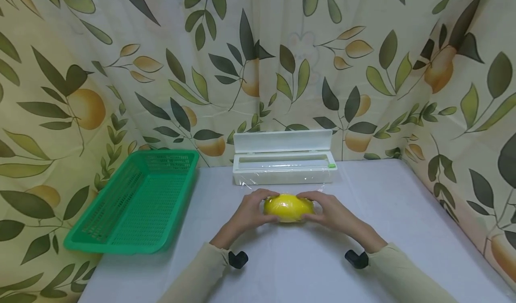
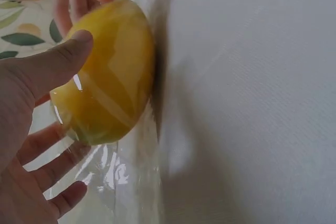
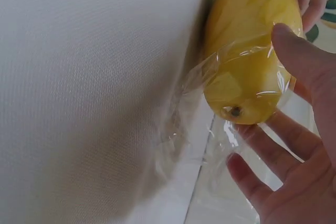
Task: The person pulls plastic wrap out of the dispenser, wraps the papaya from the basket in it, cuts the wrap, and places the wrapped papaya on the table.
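Note:
A smooth yellow oval fruit [image 1: 288, 208] with clear cling film [image 3: 247, 51] over it is held between both hands above the white table. My left hand [image 1: 253, 210] grips its left end, thumb on the near side and fingers on the far side. At the opposite end my right hand [image 1: 331, 211] grips it the same way. A small dark stem scar shows at the fruit's right end in the right wrist view. Loose film [image 2: 118, 177] hangs off the fruit below the left fingers.
Just behind the hands stands a white cling film box [image 1: 284, 177], its lid raised and a green slider at its right end. To the left sits a green plastic basket [image 1: 171, 236]. A leaf-patterned curtain [image 1: 282, 61] borders the table [image 1: 403, 222] at the back and sides.

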`<state>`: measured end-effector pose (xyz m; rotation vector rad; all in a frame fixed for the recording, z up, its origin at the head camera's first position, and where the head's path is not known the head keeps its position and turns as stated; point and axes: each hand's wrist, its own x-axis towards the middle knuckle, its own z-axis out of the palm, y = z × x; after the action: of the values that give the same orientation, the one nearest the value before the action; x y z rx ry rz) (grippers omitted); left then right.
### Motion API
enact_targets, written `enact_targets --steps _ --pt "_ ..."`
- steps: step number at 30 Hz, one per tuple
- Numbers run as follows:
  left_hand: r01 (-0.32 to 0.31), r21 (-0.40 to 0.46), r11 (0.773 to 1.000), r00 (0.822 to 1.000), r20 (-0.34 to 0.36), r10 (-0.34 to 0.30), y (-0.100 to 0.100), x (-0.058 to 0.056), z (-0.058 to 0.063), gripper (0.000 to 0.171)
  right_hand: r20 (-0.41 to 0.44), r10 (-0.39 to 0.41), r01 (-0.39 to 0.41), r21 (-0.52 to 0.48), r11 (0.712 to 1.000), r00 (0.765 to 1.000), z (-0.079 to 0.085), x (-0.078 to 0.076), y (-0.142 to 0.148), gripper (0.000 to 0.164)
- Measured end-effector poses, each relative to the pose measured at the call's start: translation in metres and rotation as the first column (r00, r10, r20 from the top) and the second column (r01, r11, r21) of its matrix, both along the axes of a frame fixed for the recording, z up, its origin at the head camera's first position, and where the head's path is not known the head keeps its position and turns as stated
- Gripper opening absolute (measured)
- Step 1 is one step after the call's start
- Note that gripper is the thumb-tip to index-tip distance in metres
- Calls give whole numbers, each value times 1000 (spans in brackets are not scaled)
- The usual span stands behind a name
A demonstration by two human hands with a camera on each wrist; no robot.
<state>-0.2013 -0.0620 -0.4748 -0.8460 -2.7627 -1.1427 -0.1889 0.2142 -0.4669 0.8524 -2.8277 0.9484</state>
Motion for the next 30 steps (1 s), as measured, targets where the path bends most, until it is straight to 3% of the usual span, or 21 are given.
enact_targets --steps 5,9,16,21,24,30 --pt "-21 16 1000 1000 10 20 2 -4 -5 65 -15 -13 13 1 1000 1000 -2 -5 1 51" --pt "-43 12 999 999 31 42 3 -9 -7 64 -15 28 -28 -5 1000 1000 -2 -12 1 48" --pt "-38 -2 999 998 42 38 -1 -23 -7 60 67 72 -71 -17 997 995 2 -28 1 44" --pt "-20 -14 1000 1000 14 20 -2 -32 -9 58 113 28 -26 -13 1000 993 1 -35 0 48" --pt "-16 -20 1000 1000 5 16 -1 -35 -10 58 67 -8 9 -18 1000 998 0 -36 -2 47" --pt "-5 -24 1000 1000 24 5 0 -39 -9 62 -168 -54 42 -70 997 984 -2 -37 -6 34"
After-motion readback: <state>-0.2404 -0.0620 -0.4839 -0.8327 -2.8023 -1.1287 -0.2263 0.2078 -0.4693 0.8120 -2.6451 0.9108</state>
